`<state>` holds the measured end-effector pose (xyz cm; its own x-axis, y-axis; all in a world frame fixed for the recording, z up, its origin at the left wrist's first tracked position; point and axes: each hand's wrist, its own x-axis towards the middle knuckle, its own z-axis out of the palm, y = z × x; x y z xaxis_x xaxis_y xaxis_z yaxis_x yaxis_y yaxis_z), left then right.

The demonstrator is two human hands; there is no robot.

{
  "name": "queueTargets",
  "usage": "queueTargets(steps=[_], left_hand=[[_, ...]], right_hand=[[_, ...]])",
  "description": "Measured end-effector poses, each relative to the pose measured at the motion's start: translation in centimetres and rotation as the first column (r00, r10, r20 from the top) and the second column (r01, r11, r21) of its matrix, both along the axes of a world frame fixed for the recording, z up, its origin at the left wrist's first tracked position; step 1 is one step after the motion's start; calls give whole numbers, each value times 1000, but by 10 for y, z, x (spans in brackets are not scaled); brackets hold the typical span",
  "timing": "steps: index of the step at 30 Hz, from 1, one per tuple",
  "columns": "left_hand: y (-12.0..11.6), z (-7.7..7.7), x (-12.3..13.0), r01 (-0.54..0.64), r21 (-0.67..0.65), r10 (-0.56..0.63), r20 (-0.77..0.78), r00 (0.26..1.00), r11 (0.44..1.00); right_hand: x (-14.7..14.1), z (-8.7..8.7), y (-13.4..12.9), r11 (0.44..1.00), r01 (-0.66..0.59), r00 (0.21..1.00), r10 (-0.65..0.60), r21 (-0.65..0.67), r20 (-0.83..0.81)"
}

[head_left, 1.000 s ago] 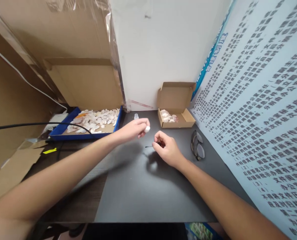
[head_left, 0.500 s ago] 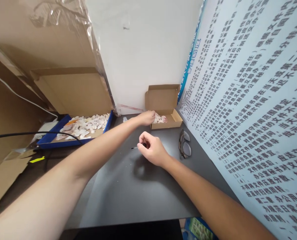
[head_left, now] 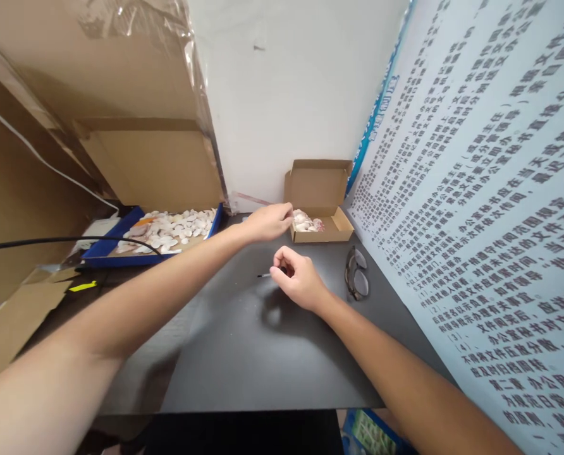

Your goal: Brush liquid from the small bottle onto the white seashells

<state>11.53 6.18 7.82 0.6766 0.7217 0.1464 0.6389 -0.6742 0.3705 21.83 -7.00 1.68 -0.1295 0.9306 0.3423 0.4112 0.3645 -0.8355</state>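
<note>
My left hand (head_left: pixel 271 221) is at the left edge of a small open cardboard box (head_left: pixel 324 236), its fingers closed beside a heap of white and pinkish shells (head_left: pixel 306 220); whatever may be between its fingertips is hidden. Nearer to me, my right hand (head_left: pixel 298 276) is closed round a thin dark tool (head_left: pixel 264 275) whose tip points left over the grey table (head_left: pixel 244 354). On the left, a blue tray (head_left: pixel 121 260) holds many white shells (head_left: pixel 175 229) and an orange piece (head_left: pixel 144 222).
Sunglasses (head_left: pixel 356 274) lie right of my right hand. A printed blue poster (head_left: pixel 490 221) lines the right side. A black cable (head_left: pixel 73 240) crosses the tray's front. A yellow strip (head_left: pixel 83 287) lies at the left.
The view has shifted slightly. My left hand has drawn back a little from the small box's shells, with its back now raised. My right hand keeps the same grip.
</note>
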Motion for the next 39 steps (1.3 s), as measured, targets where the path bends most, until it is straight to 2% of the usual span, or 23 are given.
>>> queueTargets(steps=[3,7,10,12,15,19,22,26,30,34,36,39], left_hand=[[-2,15,-52,-67,44,69,-44,997,997],[17,27,-131,-284,24,285,-140,948,958],[33,26,-176,-364,-12,332,-382,863,931],[39,19,-193,-364,-27,317,-437,842,931],[41,3,-199,-335,-26,285,-465,838,942],[40,-18,-188,-307,32,281,-501,818,951],[42,-26,-181,-310,89,310,-516,799,947],[43,-29,-177,-327,137,348,-531,773,935],[41,-27,-178,-352,184,395,-521,757,918],[35,-14,-177,-402,237,467,-464,753,884],[26,-3,-173,-439,264,512,-402,760,859],[-1,12,-164,-498,216,539,-224,812,840]], right_hand=[[-1,-3,0,1000,-7,1000,7,-1,14],[-2,-7,-1,1000,-16,999,17,-3,30],[-3,-7,-2,1000,-18,1000,18,-6,20],[-4,-7,-3,1000,-9,1000,9,-14,-4],[-4,-6,-2,1000,19,999,-20,-22,-34],[-3,-6,-1,999,37,998,-38,-29,-48],[-3,-8,0,998,41,998,-43,-41,-46],[-3,-8,0,998,30,999,-32,-63,-30],[-3,-8,0,997,26,999,-27,-69,-20],[-4,-7,-1,998,33,999,-33,-54,-11],[-4,-6,-1,998,32,999,-32,-52,-9],[-4,-6,-1,998,33,999,-34,-54,-19]])
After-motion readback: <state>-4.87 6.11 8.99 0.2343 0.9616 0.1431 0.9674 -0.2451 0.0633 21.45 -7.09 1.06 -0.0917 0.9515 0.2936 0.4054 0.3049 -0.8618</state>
